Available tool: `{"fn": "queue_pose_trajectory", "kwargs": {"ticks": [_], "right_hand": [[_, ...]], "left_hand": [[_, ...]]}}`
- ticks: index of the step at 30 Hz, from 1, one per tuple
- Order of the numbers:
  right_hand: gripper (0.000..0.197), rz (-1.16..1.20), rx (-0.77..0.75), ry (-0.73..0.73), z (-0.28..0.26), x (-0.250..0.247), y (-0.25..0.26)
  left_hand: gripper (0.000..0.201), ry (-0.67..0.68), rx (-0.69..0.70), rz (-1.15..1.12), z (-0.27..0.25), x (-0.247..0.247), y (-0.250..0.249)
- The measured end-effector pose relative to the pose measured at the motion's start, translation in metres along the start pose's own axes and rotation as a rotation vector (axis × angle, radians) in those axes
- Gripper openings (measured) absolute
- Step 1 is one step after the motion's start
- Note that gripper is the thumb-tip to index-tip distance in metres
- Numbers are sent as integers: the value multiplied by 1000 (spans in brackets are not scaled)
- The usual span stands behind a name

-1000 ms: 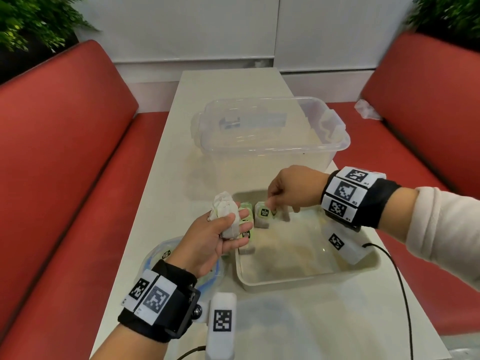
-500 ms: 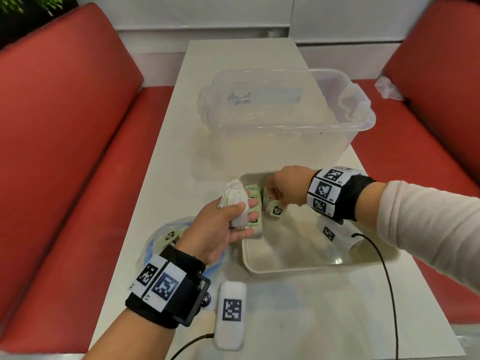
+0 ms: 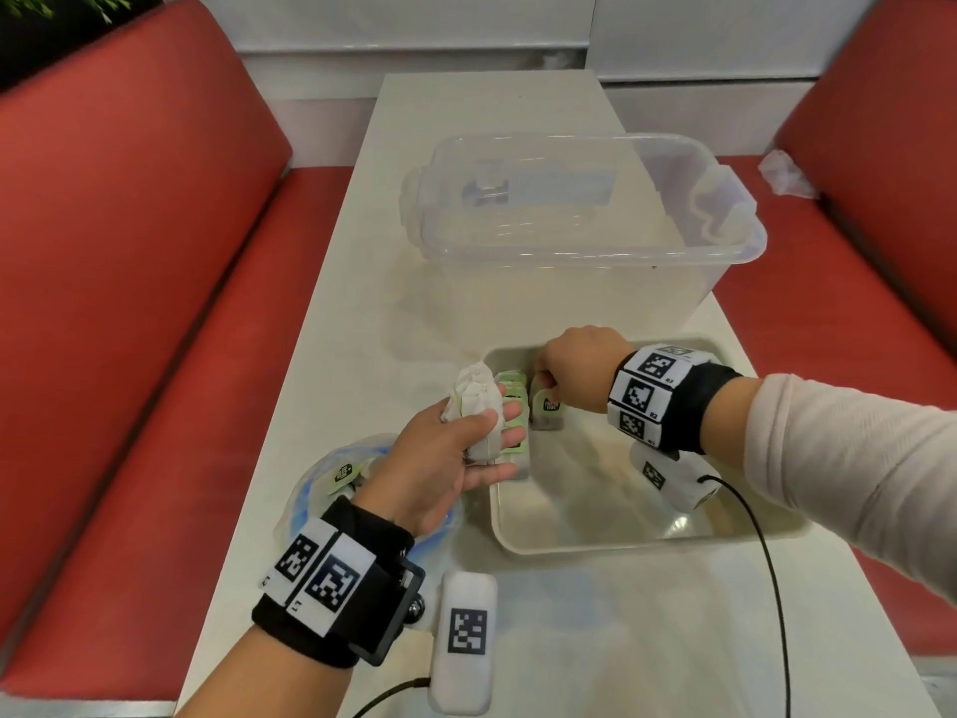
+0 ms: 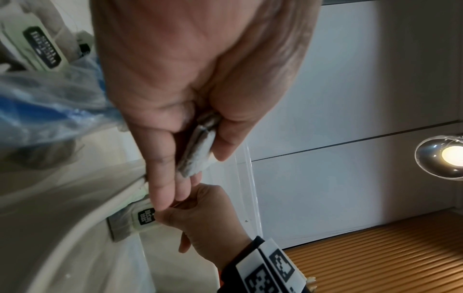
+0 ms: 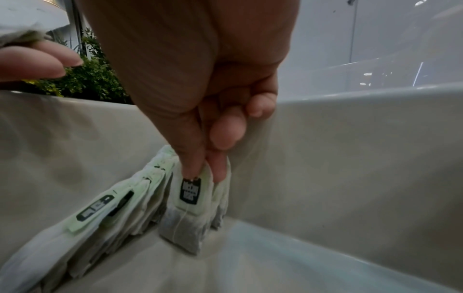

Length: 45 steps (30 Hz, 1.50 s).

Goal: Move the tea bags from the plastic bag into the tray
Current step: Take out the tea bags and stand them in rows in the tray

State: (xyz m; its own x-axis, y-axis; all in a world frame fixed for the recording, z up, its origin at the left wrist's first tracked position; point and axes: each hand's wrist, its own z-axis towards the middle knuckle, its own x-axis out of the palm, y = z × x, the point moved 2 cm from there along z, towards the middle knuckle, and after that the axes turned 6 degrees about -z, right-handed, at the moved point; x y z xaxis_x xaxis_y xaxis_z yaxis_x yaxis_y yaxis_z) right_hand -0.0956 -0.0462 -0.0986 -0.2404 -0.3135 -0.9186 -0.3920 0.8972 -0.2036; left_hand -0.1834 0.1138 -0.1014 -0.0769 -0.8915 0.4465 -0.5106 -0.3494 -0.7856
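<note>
Tea bags going in the tray

Right hand [image 3: 580, 367] pinches a tea bag [image 5: 186, 206] upright at the tray [image 3: 621, 544] far-left corner; left hand [image 3: 445, 463] grips a bunch [image 3: 479, 406] over the bag [image 3: 316, 489].

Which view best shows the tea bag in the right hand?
Right wrist: the tea bag fills the frame, pinched by the right hand, standing in the tray. Head shows it small, half hidden; left wrist only partly.

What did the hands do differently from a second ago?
The right hand lowered the white tea bag with the green tag it pinches until it stands on the floor of the beige plastic tray, beside the leaning row. The left hand still holds its bunch of white tea bags at the tray's left edge.
</note>
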Motion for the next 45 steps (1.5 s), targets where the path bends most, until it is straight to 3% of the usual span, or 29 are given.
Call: {"fn": "queue_pose_trajectory", "kwargs": {"ticks": [6, 11, 13, 16, 17, 20, 22, 24, 25, 27, 29, 30, 35, 40, 45], "right_hand": [[18, -34, 30, -106, -10, -13, -6], [31, 303, 49, -258, -35, -41, -3], [40, 576, 19, -229, -47, -50, 5], [39, 923, 5, -126, -60, -56, 20], [33, 988, -1, -119, -61, -56, 24], [22, 1029, -30, -172, -60, -55, 26], [27, 995, -35, -214, -61, -56, 24], [27, 967, -46, -243, -62, -59, 20], [26, 958, -56, -252, -62, -60, 17], [24, 955, -80, -262, -62, -61, 12], [24, 942, -93, -268, -62, -62, 9], [23, 921, -94, -269, -62, -63, 8], [13, 829, -84, -276, -65, -68, 6], [11, 929, -73, -384, -67, -74, 1], [14, 916, -80, -239, -72, -79, -14]], "left_hand": [[25, 19, 11, -61, -2, 1, -1], [24, 7, 64, -81, -5, 4, -7], [23, -24, 147, 98, -4, 7, -7], [31, -115, 396, 736, -4, 18, -14], [35, -133, 453, 855, -3, 22, -16], [63, -114, 458, 944, -4, 29, -16], [85, -127, 432, 917, -5, 27, -15], [98, -89, 382, 719, -9, 27, -18], [94, -56, 337, 581, -10, 26, -19], [62, 9, 253, 333, -11, 25, -21], [28, 52, 213, 212, -12, 25, -22], [22, 58, 215, 203, -11, 24, -22], [19, 45, 223, 159, -10, 21, -20], [22, -26, 231, 111, -6, 13, -20], [20, -107, 231, 66, -2, 2, -21]]}}
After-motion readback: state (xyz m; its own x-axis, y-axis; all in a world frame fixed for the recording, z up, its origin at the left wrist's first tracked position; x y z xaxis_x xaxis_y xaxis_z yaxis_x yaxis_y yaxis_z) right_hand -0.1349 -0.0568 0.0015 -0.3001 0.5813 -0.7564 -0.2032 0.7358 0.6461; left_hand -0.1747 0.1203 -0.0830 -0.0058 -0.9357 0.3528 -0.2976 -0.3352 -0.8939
